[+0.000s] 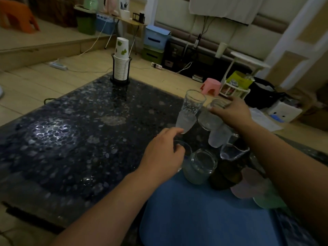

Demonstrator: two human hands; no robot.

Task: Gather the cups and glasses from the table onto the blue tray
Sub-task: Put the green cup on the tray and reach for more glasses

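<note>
The blue tray [195,219] lies at the near right of the dark pebble-pattern table [71,130]. Its far end holds a clear jar [200,166], a dark cup [226,176], a pink cup [248,185], a green cup [268,201], a clear glass [233,151] and a frosted glass [219,137]. My left hand [163,153] curls its fingers over the rim of a short glass [185,150] at the tray's far left corner. A tall dimpled glass [190,110] stands just beyond that hand's thumb. My right hand [230,112] grips a wide glass [211,119] by its rim from above.
A stack of paper cups in a black holder [121,68] stands at the table's far end. Beyond the table's right edge are a pink stool [211,87], a white rack [234,89] and bags on the floor. Power strips and cables lie on the floor behind.
</note>
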